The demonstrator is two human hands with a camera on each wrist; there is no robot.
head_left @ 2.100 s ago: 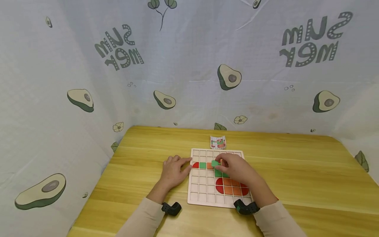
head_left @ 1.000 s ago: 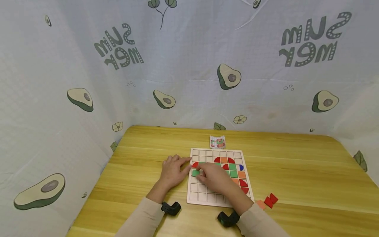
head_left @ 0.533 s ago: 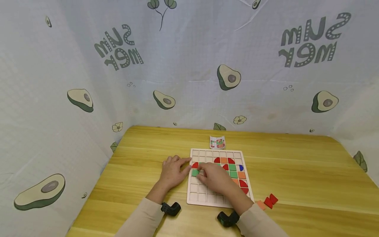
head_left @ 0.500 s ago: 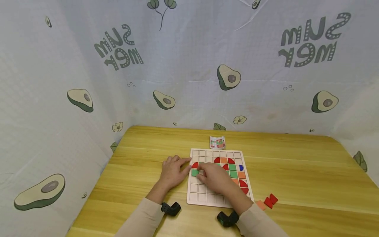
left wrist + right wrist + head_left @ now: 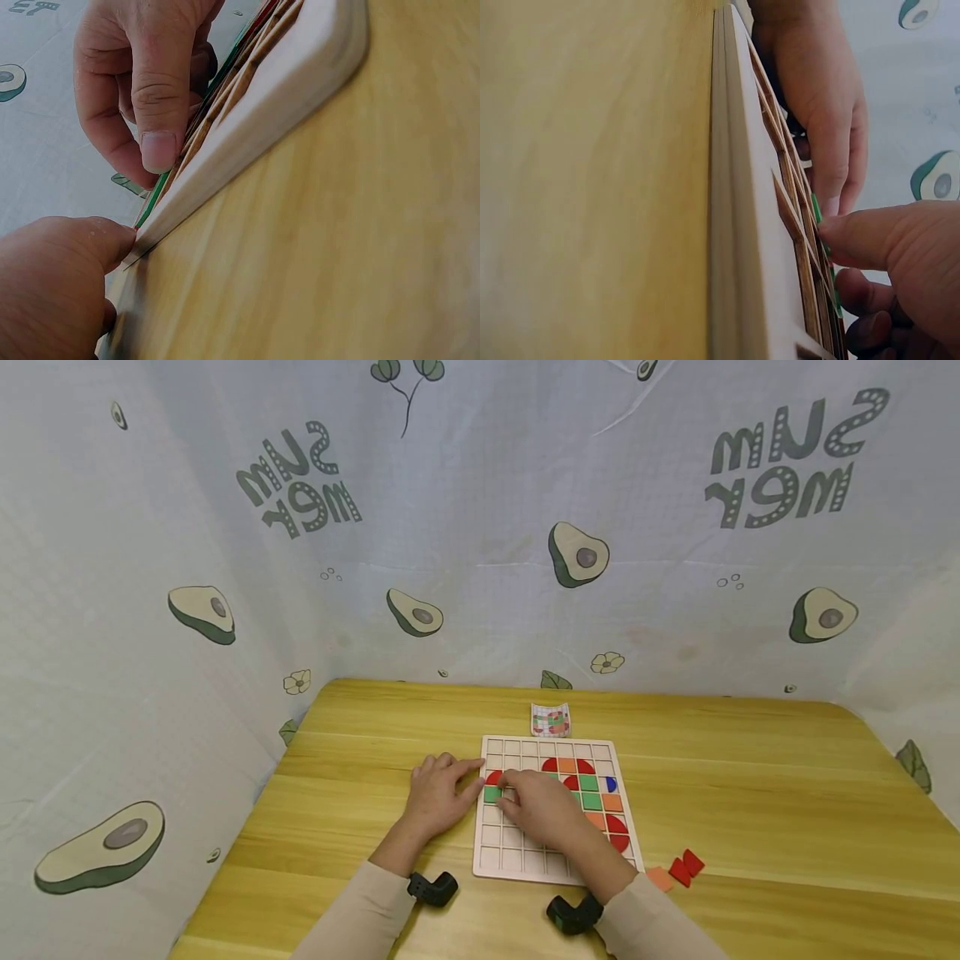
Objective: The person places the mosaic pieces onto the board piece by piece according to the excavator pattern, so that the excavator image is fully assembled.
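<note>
A pale wooden grid board lies on the table, with red, green, orange and blue pieces in its cells. At the board's left side, my right hand pinches a green square tile at its right edge, just below a red rounded piece. The left wrist view has the right thumb and forefinger on that thin green tile, by the board's rim. My left hand rests on the table, with extended thumb and forefinger touching the board's left edge. The right hand covers several middle cells.
Behind the board lies a small curled pattern card. To the lower right sit a loose orange square and two red pieces. A blue half-round piece is in a right-hand cell. A printed curtain hangs behind the table.
My right hand carried the green square leftward and down to the board's left column. Over the last half second the tile shifted slightly upward, toward the red piece. The left hand stays put.
</note>
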